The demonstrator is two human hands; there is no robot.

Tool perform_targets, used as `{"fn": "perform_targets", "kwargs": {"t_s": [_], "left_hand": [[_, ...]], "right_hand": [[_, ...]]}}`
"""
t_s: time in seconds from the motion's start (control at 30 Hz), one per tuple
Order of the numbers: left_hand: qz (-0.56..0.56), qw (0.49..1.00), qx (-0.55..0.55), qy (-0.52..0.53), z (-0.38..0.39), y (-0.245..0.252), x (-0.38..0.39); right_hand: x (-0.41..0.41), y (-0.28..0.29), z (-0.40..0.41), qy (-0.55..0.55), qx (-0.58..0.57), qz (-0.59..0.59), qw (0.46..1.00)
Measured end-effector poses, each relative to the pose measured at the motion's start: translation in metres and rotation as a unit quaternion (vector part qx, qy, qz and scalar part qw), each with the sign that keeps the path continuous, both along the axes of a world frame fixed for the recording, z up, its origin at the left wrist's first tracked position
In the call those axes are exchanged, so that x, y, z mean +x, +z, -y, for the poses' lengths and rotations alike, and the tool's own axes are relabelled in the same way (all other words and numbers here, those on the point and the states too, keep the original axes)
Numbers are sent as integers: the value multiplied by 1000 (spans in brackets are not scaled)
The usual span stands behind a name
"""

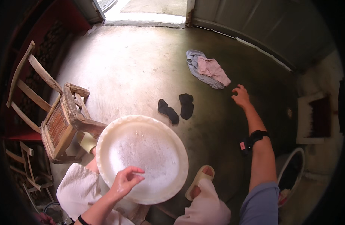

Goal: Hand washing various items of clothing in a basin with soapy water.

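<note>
A round cream basin (100, 152) with soapy, foamy water stands between the person's knees. Over its near left part is my left hand (127, 180), wet, fingers curled and apart, holding nothing. My right hand (241, 96) reaches out to the right with bent fingers and nothing in them, close to a pink cloth (213, 70) that lies on a grey-blue cloth (192, 60) on the floor. Two black socks lie beyond the basin, the left sock (168, 111) bent and the right sock (186, 106) beside it.
A worn wooden chair (58, 126) stands left of the basin. At the lower right is a round container (302, 163) with dark things inside. The person's slippered foot (200, 180) rests right of the basin. Beyond the concrete floor (127, 62) is an open doorway with a raised sill (144, 23).
</note>
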State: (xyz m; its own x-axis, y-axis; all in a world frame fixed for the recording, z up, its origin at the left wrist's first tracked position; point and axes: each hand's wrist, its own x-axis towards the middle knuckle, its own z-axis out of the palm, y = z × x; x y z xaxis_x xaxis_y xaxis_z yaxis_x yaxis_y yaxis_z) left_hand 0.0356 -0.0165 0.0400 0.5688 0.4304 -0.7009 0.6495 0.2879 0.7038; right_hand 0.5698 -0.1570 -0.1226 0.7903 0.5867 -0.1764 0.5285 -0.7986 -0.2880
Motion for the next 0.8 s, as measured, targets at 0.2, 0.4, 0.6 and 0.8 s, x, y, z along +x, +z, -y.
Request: {"fn": "perform_targets", "kwargs": {"t_s": [0.2, 0.4, 0.6, 0.8], "left_hand": [[-24, 999, -33, -11, 0, -1, 6], [-33, 988, -123, 83, 9, 6, 22], [1, 985, -134, 106, 7, 2, 10], [28, 997, -66, 21, 6, 33, 22]], "right_hand": [[35, -81, -54, -35, -9, -6, 999], [38, -112, -87, -69, -73, -78, 992], [25, -127, -92, -100, -53, -89, 990], [18, -35, -108, 1, 330, 168, 929]]}}
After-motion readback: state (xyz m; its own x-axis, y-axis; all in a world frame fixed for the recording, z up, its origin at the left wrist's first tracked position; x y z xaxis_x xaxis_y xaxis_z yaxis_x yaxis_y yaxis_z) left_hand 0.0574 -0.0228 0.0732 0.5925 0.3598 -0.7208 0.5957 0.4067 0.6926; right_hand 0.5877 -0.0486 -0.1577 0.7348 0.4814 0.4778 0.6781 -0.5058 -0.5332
